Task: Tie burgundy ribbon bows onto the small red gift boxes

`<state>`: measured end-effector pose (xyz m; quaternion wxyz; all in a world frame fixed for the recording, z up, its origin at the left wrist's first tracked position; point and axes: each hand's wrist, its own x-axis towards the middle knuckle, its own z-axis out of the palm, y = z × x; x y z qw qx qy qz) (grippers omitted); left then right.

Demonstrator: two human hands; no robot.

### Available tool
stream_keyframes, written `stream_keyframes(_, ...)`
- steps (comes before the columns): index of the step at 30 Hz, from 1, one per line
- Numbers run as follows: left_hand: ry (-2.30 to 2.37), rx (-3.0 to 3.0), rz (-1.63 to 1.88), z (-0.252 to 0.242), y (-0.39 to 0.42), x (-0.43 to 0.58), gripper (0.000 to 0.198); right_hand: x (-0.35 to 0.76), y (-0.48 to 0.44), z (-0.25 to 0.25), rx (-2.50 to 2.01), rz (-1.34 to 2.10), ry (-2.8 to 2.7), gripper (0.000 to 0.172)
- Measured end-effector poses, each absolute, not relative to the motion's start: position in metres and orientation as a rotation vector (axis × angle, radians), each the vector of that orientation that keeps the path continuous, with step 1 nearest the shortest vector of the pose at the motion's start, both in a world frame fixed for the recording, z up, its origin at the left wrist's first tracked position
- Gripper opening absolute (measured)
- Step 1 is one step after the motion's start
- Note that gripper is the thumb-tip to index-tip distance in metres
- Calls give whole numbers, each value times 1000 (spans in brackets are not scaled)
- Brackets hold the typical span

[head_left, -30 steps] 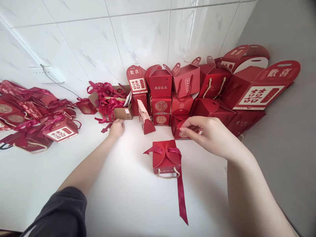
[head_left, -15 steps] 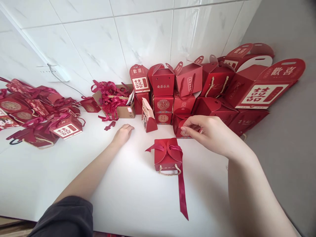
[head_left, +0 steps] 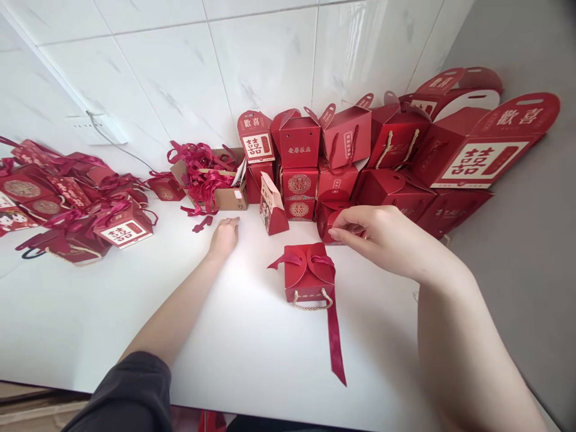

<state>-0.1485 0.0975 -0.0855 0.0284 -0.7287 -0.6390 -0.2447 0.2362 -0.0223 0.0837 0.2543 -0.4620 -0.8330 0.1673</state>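
In the head view a red gift box [head_left: 309, 273] with curved top flaps and a twisted cord handle stands on the white table. A dark red ribbon [head_left: 335, 345] threads through its top, with a short end at left and a long tail toward the front. Behind and right of it, my right hand [head_left: 366, 237] hovers with thumb and forefinger pinched together before a small red box [head_left: 324, 219]; whether anything is between the fingertips is too small to tell. Left of the ribboned box, my left hand [head_left: 225, 237] rests on the table, fingers curled together, nothing visible in them.
Stacked red boxes [head_left: 300, 141] line the tiled wall at centre and right. A small upright wedge-shaped box [head_left: 273, 210] stands before them. Ribbons fill a cardboard box [head_left: 231, 200], with a loose red piece [head_left: 202, 225] in front. More ribboned boxes [head_left: 123, 222] are piled at left.
The view has shifted slightly, so the boxes appear higher and a little to the right. My left hand has turned slightly and its fingers look more tucked. The right hand's pinch looks the same.
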Motion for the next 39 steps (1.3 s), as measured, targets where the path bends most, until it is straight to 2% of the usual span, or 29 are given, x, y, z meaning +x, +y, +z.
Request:
stream_keyframes(4,-1997,-2182,-925,-83,92,-146,59,235,-29,84,-1262,517,-2346,20)
stream_keyframes(6,-1972,-2212,-991,-78,81,-138,57,234,-32,84,-1257,530,-2367,20)
stream_keyframes(11,-1821,-2456,-1121,-51,32,-85,35,234,-32,79,-1307,590,-2437,26)
stream_keyframes(15,-1638,-2885,-1361,-23,-9,-37,38,234,-27,55,-1348,651,-2407,25)
stream_keyframes(17,-1731,-3009,-1383,-18,-20,-25,46,233,-25,33,-1310,789,-2266,23)
stream_keyframes(19,-1908,-3063,-1377,-20,-25,-22,51,232,-22,9,-1307,964,-2065,29)
stream_keyframes(23,-2337,-2891,-1300,-29,-27,-32,49,227,-19,-31,-1178,1370,-1652,39)
stream_keyframes(28,-2472,-2803,-1282,-24,-36,-44,37,225,-23,-39,-1058,1428,-1545,32)
stream_keyframes(31,-2441,-2963,-1322,-22,-40,-44,33,228,-31,-37,-966,1541,-1580,38)
stream_keyframes(34,-2408,-3193,-1517,-26,-40,-42,33,230,-37,-37,-893,1623,-1600,42)
stream_keyframes(39,-2507,-3235,-1843,-29,-37,-49,39,232,-39,-38,-874,1625,-1517,36)
